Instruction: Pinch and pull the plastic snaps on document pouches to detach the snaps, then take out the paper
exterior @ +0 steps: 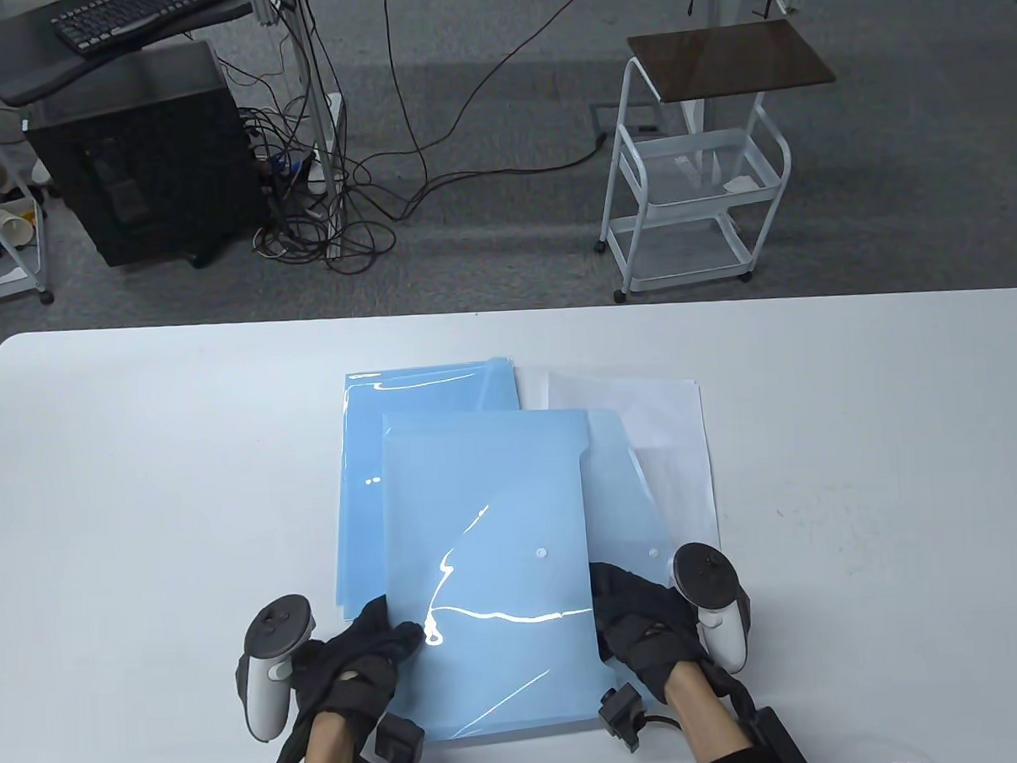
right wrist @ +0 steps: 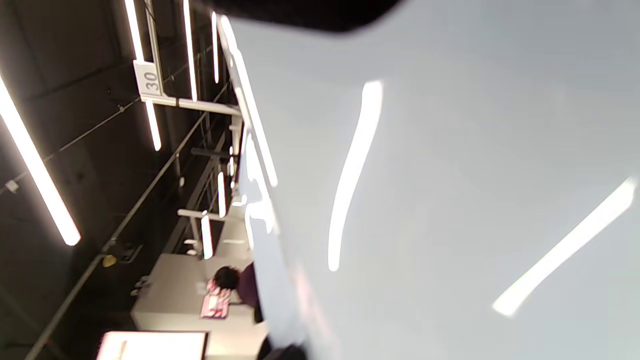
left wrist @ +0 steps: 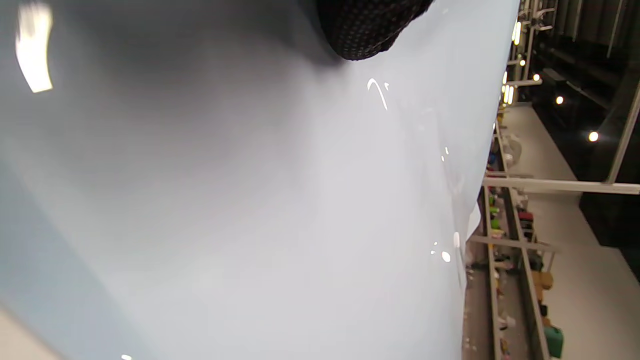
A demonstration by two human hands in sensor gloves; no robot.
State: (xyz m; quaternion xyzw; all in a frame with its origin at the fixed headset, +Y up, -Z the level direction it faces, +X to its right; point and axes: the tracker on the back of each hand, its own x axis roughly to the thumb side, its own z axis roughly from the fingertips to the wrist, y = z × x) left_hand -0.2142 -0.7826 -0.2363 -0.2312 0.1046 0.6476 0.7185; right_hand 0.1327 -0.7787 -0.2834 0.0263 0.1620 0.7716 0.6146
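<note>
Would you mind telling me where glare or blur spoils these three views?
Table view: sharp, but white glare streaks cross the top pouch between the left hand and right hand. Left wrist view: pouch plastic fills the frame, soft and out of focus. Right wrist view: blurred plastic carrying long lamp reflections.

Beyond my white table (exterior: 138,398), grey carpet (exterior: 498,146) stretches to a white wheeled cart (exterior: 693,171) with a dark top, a black computer tower (exterior: 145,161), tangled cables (exterior: 332,204) and a keyboard (exterior: 122,19).
</note>
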